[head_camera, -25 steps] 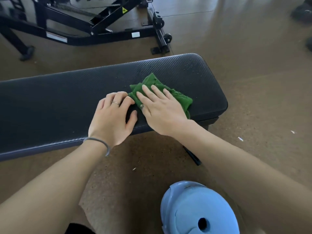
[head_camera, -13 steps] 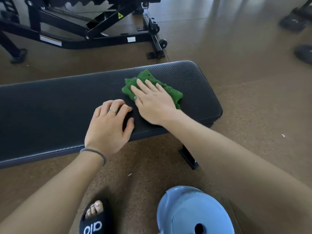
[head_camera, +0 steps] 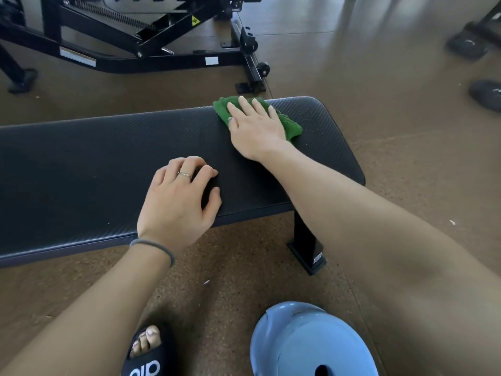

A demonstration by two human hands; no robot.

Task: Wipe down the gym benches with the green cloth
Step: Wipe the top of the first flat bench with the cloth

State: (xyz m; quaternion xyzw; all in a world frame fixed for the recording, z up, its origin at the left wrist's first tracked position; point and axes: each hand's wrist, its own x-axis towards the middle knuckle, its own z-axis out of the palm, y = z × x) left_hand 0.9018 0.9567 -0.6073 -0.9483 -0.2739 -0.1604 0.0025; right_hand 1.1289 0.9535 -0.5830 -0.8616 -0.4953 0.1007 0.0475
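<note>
- Here, a flat gym bench (head_camera: pixel 95 169) is being shown lying across the view; its black pad is finely ribbed, with rounded corners and a smooth seam along the near edge.
- A crumpled green cloth (head_camera: pixel 291 126), coarse and nubbly in weave, is being pressed onto the pad near its far edge, toward the bench's right end.
- The cloth is being pinned flat by the right hand (head_camera: pixel 256 128), palm down, fingers spread and extended over it rather than curled round it.
- The left hand (head_camera: pixel 176 202) is being rested on the pad's near edge, grasping nothing, its fingers loosely bent; a thin ring is being worn on one finger and a grey elastic band (head_camera: pixel 153 246) on the wrist.
- Small droplets (head_camera: pixel 311 115) are being shown on the pad just right of the cloth.
- A square black steel leg (head_camera: pixel 305 240) is being shown under the bench, standing on speckled brown rubber flooring (head_camera: pixel 406 158).
- Beyond, a black tubular machine frame (head_camera: pixel 151 47) is being shown; nearby, a rounded pale-blue plastic object (head_camera: pixel 311 340) and a black slide sandal (head_camera: pixel 147 362) are being shown.
</note>
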